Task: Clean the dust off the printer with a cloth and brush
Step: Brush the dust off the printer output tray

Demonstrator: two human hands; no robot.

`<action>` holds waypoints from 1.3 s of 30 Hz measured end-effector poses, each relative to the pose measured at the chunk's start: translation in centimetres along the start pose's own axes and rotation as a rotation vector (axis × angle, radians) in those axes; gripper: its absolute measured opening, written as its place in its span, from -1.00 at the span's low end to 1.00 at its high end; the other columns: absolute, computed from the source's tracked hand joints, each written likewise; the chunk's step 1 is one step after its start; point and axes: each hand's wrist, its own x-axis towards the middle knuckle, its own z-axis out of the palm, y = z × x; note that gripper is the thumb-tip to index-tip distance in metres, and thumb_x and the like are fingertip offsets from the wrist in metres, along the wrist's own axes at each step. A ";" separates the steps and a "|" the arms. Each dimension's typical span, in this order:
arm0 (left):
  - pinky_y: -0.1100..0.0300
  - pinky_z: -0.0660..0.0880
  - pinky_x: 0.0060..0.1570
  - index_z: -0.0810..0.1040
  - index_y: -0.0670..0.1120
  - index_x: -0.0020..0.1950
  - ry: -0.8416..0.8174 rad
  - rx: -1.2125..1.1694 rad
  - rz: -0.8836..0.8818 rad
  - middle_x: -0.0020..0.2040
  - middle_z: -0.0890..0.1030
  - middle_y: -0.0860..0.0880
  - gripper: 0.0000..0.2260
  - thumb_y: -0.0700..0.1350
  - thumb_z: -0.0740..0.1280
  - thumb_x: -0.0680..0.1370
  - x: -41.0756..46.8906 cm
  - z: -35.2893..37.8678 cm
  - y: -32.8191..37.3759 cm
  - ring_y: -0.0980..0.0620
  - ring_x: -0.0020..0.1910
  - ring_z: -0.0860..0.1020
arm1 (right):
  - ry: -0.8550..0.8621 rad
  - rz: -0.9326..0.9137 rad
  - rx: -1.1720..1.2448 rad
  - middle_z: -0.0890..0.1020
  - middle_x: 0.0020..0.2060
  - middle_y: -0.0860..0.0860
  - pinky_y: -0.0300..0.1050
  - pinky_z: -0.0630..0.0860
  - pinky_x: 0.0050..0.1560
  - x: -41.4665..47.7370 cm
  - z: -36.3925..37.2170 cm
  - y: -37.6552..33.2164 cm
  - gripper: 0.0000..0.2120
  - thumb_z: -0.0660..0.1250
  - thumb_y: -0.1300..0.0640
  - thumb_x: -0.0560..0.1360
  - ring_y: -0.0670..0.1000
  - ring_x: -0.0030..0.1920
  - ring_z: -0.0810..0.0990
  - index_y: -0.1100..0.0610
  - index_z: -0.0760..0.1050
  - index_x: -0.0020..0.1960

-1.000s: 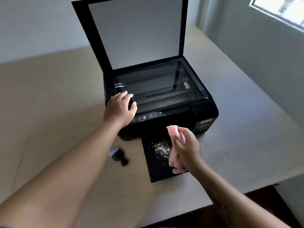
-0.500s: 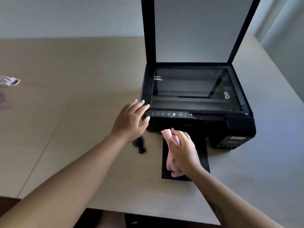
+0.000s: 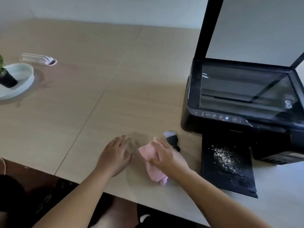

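Head view | left hand (image 3: 115, 155) has left printer (image 3: 213, 124), now spread wide over table (image 3: 98, 79) | right hand (image 3: 169, 159) grips cloth (image 3: 146, 153) beside brush (image 3: 171, 141) | count: one printer, one cloth, one brush

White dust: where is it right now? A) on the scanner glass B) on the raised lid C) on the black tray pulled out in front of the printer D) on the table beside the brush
C: the white dust lies scattered on the black tray that sticks out from the front of the printer.
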 end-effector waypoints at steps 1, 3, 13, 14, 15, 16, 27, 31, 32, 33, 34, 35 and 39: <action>0.02 0.21 0.43 0.24 0.01 0.50 -0.026 -0.004 -0.006 0.52 0.27 -0.05 -0.38 0.22 0.00 0.48 -0.2 0.8 -0.6 -0.12 0.48 0.23 | 0.021 0.055 -0.059 0.25 0.43 -0.18 -0.03 0.49 0.08 0.2 0.5 0.5 -0.50 0.18 -0.24 0.50 -0.04 0.27 0.42 -0.17 0.19 0.39; 0.03 0.14 0.47 0.16 0.00 0.54 -0.055 -0.028 -0.002 0.55 0.20 -0.03 -0.34 0.27 -0.06 0.49 -0.3 2.1 -1.5 -0.10 0.52 0.16 | 0.164 0.194 -0.096 0.38 0.32 -0.08 -0.02 0.54 -0.03 0.3 0.9 1.1 -0.56 0.18 -0.18 0.53 0.03 0.11 0.52 -0.09 0.25 0.37; 0.08 0.01 0.46 0.25 0.05 0.50 -0.006 -0.296 0.197 0.54 0.20 0.10 -0.40 0.26 0.05 0.51 1.7 3.8 0.5 0.09 0.52 0.10 | 0.389 0.450 -0.041 0.47 0.14 0.08 -0.02 0.43 0.11 2.1 1.7 3.1 -0.62 0.20 0.15 0.56 0.12 0.10 0.48 0.04 0.37 0.37; 0.09 0.00 0.45 0.25 0.05 0.50 -0.014 -0.299 0.241 0.53 0.20 0.11 -0.40 0.26 0.06 0.50 2.0 3.8 0.9 0.10 0.52 0.10 | 0.440 0.445 0.041 0.50 0.09 0.08 0.01 0.46 0.06 1.8 1.3 2.8 -0.67 0.21 0.16 0.55 0.13 0.06 0.51 0.06 0.44 0.30; 0.10 -0.01 0.45 0.24 0.05 0.51 -0.023 -0.289 0.282 0.53 0.18 0.13 -0.39 0.25 0.07 0.50 2.3 3.9 1.2 0.10 0.52 0.09 | 0.496 0.439 0.093 0.51 0.03 0.07 0.02 0.48 -0.01 1.4 0.9 2.5 -0.74 0.22 0.17 0.54 0.12 -0.01 0.53 0.07 0.49 0.22; 0.09 -0.02 0.45 0.22 0.04 0.52 -0.030 -0.277 0.327 0.53 0.17 0.13 -0.39 0.25 0.06 0.51 2.6 4.1 1.7 0.10 0.53 0.08 | 0.552 0.447 0.119 0.52 -0.02 0.05 0.01 0.50 -0.06 0.6 0.4 2.5 -0.80 0.23 0.16 0.54 0.11 -0.07 0.54 0.08 0.53 0.13; 0.07 -0.07 0.45 0.40 0.09 0.41 -0.094 -0.133 0.559 0.47 0.35 0.08 -0.46 0.28 0.21 0.48 2.5 5.4 10.4 -0.02 0.48 0.21 | 0.977 0.568 0.051 0.52 -0.18 0.04 -0.31 0.25 -0.24 -9.7 -9.4 9.7 -0.91 0.41 0.20 0.48 -0.03 -0.24 0.44 0.21 0.58 -0.06; 0.13 -0.15 0.47 0.42 0.08 0.38 -0.073 -0.128 0.492 0.46 0.35 0.11 -0.48 0.24 0.23 0.46 2.1 6.0 10.1 0.01 0.48 0.24 | 0.997 0.636 0.046 0.53 -0.14 0.13 -0.20 0.28 -0.26 -9.8 -9.6 11.3 -0.93 0.38 0.23 0.49 0.00 -0.26 0.41 0.24 0.56 -0.06; 0.11 -0.12 0.47 0.43 0.07 0.37 -0.056 -0.122 0.485 0.46 0.35 0.12 -0.49 0.22 0.24 0.46 2.2 6.1 10.5 0.01 0.48 0.25 | 0.981 0.633 0.032 0.54 -0.14 0.14 -0.14 0.31 -0.26 -9.6 -9.6 11.8 -0.92 0.38 0.23 0.48 0.05 -0.27 0.44 0.24 0.56 -0.07; 0.08 -0.09 0.48 0.44 0.06 0.37 -0.045 -0.108 0.479 0.46 0.35 0.11 -0.49 0.21 0.25 0.45 2.3 6.3 11.2 0.00 0.47 0.26 | 0.943 0.602 0.008 0.54 -0.14 0.14 -0.14 0.34 -0.27 -9.3 -9.5 12.2 -0.92 0.40 0.22 0.47 0.10 -0.27 0.47 0.23 0.56 -0.08; 0.05 -0.05 0.47 0.44 0.05 0.37 -0.043 -0.084 0.473 0.46 0.35 0.11 -0.48 0.19 0.24 0.44 2.3 6.3 11.6 -0.02 0.47 0.28 | 0.894 0.550 -0.013 0.55 -0.14 0.13 -0.14 0.35 -0.29 -8.9 -9.2 12.3 -0.91 0.41 0.21 0.46 0.13 -0.27 0.51 0.22 0.56 -0.08; 0.03 -0.02 0.47 0.43 0.05 0.38 -0.047 -0.054 0.468 0.46 0.35 0.10 -0.47 0.18 0.23 0.44 2.3 6.2 12.0 -0.04 0.46 0.29 | 0.839 0.487 -0.024 0.55 -0.14 0.10 -0.14 0.38 -0.31 -8.4 -8.8 12.1 -0.90 0.42 0.19 0.46 0.13 -0.27 0.54 0.19 0.57 -0.06; 0.01 -0.08 0.48 0.31 0.09 0.48 -0.074 0.050 0.473 0.53 0.23 0.08 -0.43 0.19 0.19 0.47 2.6 6.4 13.1 -0.04 0.51 0.20 | 0.811 0.419 -0.059 0.56 -0.15 0.06 -0.09 0.47 -0.31 -8.5 -9.0 12.2 -0.87 0.38 0.14 0.50 0.09 -0.28 0.54 0.15 0.58 0.02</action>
